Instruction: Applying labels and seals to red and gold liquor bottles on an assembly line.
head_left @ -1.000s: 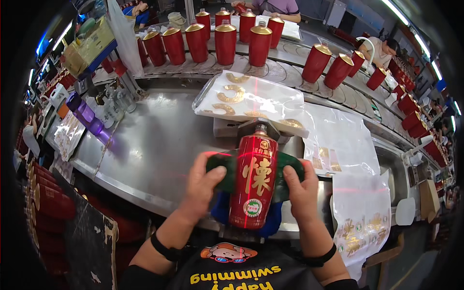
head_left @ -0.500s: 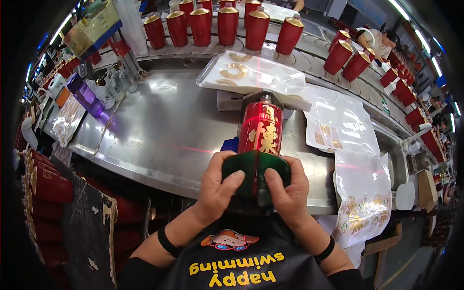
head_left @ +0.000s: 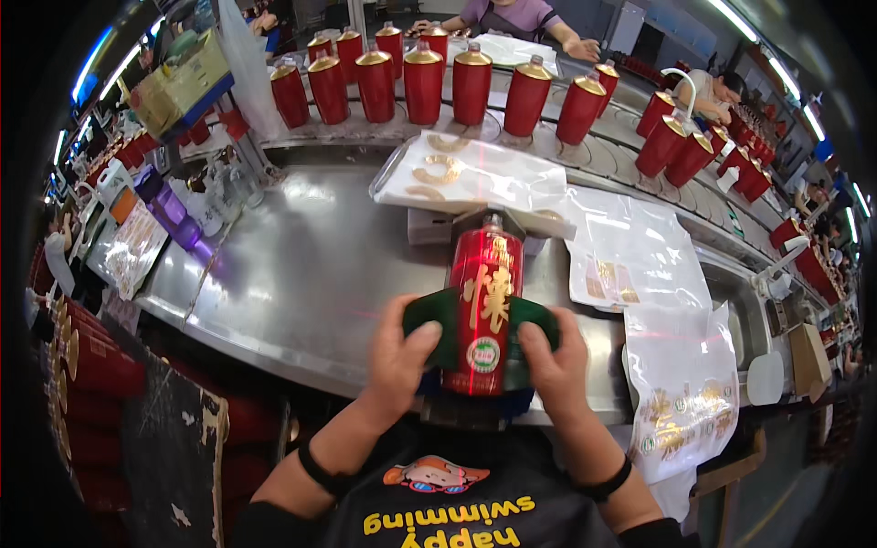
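A red bottle (head_left: 482, 301) with gold lettering and a round green-and-white label lies lengthwise in front of me, its neck pointing away. A dark green cloth (head_left: 442, 321) wraps round its lower half. My left hand (head_left: 399, 358) grips the cloth and bottle from the left, and my right hand (head_left: 555, 352) grips them from the right. Both hands hold the bottle just above the near edge of the steel table (head_left: 311, 274).
A row of red bottles with gold caps (head_left: 423, 84) stands on a curved conveyor at the back. A tray of gold labels (head_left: 457, 173) and clear label bags (head_left: 630, 256) lie on the table. A purple bottle (head_left: 172, 217) stands left. Another person (head_left: 512, 18) works beyond the conveyor.
The bottle has tipped from upright to lying neck-away, then shifted slightly. Both hands stayed on it with the green cloth.
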The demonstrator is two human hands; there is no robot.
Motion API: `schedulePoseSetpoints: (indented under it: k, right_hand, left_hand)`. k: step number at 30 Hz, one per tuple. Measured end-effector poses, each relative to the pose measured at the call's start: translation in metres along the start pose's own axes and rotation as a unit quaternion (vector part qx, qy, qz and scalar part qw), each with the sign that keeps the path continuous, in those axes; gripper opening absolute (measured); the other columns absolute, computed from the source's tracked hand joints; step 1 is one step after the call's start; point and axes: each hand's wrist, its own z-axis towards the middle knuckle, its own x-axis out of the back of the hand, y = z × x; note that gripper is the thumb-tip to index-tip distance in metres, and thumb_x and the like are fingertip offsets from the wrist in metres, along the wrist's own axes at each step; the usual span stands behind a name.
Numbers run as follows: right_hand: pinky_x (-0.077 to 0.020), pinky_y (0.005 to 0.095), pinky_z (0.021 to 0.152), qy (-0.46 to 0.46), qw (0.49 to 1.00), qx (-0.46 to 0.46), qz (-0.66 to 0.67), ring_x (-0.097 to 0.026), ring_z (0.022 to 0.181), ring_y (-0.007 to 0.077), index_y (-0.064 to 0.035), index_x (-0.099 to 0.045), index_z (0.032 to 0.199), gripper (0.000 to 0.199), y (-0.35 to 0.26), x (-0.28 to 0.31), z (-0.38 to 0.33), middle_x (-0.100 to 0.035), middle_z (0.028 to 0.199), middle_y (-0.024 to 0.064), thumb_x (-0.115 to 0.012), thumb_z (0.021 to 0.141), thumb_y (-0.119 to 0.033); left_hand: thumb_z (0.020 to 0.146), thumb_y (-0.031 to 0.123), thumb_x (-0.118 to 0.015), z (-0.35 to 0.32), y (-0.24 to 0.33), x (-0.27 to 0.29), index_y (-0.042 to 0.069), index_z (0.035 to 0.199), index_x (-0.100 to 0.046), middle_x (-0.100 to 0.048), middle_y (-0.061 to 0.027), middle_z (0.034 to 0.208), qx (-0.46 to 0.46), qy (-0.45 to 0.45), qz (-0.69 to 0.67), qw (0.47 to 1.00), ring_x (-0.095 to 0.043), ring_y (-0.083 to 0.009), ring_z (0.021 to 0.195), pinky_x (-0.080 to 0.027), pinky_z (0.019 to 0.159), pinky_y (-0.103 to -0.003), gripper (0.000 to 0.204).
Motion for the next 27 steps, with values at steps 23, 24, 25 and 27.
schedulePoseSetpoints:
  k: [23, 24, 25, 27]
  right_hand:
    - [-0.0486, 0.0246, 0.068, -0.026, 0.984, -0.083, 0.158, -0.058, 0.077, 0.0085, -0.0004, -0.056, 0.107, 0.023, -0.015, -0.003, 0.053, -0.065, 0.088, 0.0040, -0.065, 0.091, -0.014]
    - [-0.0488, 0.0252, 0.068, -0.047, 0.992, -0.044, 0.105, -0.059, 0.077, 0.0090, -0.0003, -0.057, 0.107, 0.023, -0.016, -0.010, 0.057, -0.065, 0.088, 0.0047, -0.066, 0.090, -0.014]
    - [-0.0491, 0.0259, 0.068, -0.065, 0.997, -0.002, 0.050, -0.059, 0.077, 0.0095, -0.0002, -0.057, 0.107, 0.024, -0.017, -0.012, 0.062, -0.066, 0.088, 0.0055, -0.066, 0.089, -0.014]
    - [-0.0493, 0.0263, 0.068, -0.058, 0.996, -0.016, 0.061, -0.060, 0.078, 0.0105, -0.0002, -0.057, 0.106, 0.025, -0.011, -0.012, 0.064, -0.066, 0.088, 0.0069, -0.067, 0.088, -0.014]
  left_hand:
    - [0.094, 0.011, -0.055, 0.055, 0.021, -0.017, 0.003, 0.121, -0.048, -0.060, -0.0033, 0.102, 0.025, -0.050, -0.051, 0.997, -0.057, -0.0074, 0.088, -0.049, 0.077, -0.024, 0.029]
    - [0.094, 0.011, -0.055, 0.059, 0.017, -0.017, 0.003, 0.121, -0.048, -0.059, -0.0034, 0.102, 0.018, -0.060, -0.002, 0.998, -0.056, -0.0075, 0.089, -0.048, 0.079, -0.024, 0.029]
    - [0.094, 0.011, -0.054, 0.066, 0.014, -0.018, 0.002, 0.120, -0.049, -0.059, -0.0035, 0.102, 0.006, -0.075, 0.044, 0.996, -0.055, -0.0076, 0.089, -0.048, 0.080, -0.024, 0.028]
    - [0.094, 0.011, -0.054, 0.066, 0.013, -0.019, 0.002, 0.121, -0.048, -0.059, -0.0035, 0.103, 0.025, -0.066, -0.017, 0.997, -0.055, -0.0074, 0.090, -0.048, 0.080, -0.024, 0.029]
